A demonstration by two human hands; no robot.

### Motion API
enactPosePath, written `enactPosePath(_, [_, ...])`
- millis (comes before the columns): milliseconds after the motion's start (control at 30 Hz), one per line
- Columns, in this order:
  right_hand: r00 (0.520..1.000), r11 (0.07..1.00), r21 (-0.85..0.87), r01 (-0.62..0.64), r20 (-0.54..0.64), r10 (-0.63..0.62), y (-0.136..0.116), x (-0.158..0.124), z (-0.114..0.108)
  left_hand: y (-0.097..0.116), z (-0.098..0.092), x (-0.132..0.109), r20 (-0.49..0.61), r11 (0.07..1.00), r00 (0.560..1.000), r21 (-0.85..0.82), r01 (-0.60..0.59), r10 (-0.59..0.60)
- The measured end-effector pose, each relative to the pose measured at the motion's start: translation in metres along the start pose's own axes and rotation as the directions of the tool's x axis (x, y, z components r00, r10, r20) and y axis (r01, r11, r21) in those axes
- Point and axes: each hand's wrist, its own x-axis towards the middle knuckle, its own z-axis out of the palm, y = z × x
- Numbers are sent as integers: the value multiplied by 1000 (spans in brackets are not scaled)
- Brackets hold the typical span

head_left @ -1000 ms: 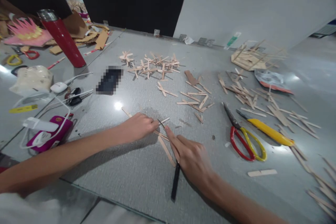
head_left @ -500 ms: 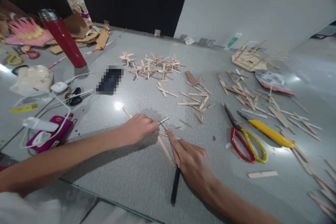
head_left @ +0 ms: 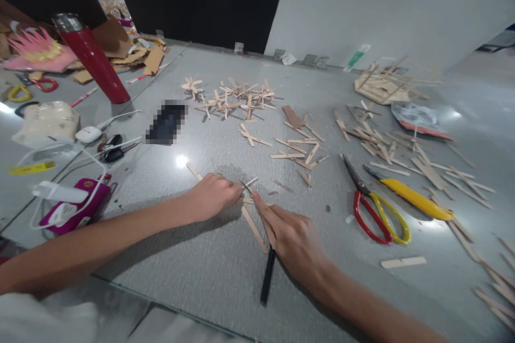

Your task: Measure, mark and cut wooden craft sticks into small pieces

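Your right hand (head_left: 292, 230), gripping the black-handled tool (head_left: 267, 276), had edged slightly toward your curled left hand (head_left: 217, 193), its hold hidden; wooden sticks (head_left: 254, 229) lay beside both on the table (head_left: 193, 273), suggesting continued tool work.

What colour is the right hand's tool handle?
The handle is black, seen in the head view.

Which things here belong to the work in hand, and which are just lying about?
Seemingly part of the work:
black-handled tool in the right hand
wooden sticks by the left hand
perhaps the yellow cutter and scissors beside it

Probably just lying about:
red flask
purple case
pink spiky piece
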Motion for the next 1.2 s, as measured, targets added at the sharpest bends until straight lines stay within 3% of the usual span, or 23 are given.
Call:
enactPosePath(233, [996,997,-70,15,-87,-22,-3,-9,2,-3,2,-1,-13,1000,1000,-13,-8,8])
enactPosePath(533, [999,999,-17,35,-17,-36,1,4,-2,-9,-1,0,-1,993,995,-60,-100,100])
enactPosePath(700, [999,998,-28,53,-5,-53,0,6,-3,-3,1,0,-26,997,999,-74,-32,30])
enactPosePath(900, [991,982,-164,90,-88,-105,-10,-1,-7,1,6,-1,-68,997,996,-53,62,-65])
enactPosePath(1033, [987,975,-199,98,-105,-120,-10,-5,-6,-1,6,-1,-56,999,998,-35,29,-30])
enactPosePath(1200, [996,991,-122,59,-55,-66,-5,-5,-2,-5,2,-2,-24,997,998,-29,-65,64])
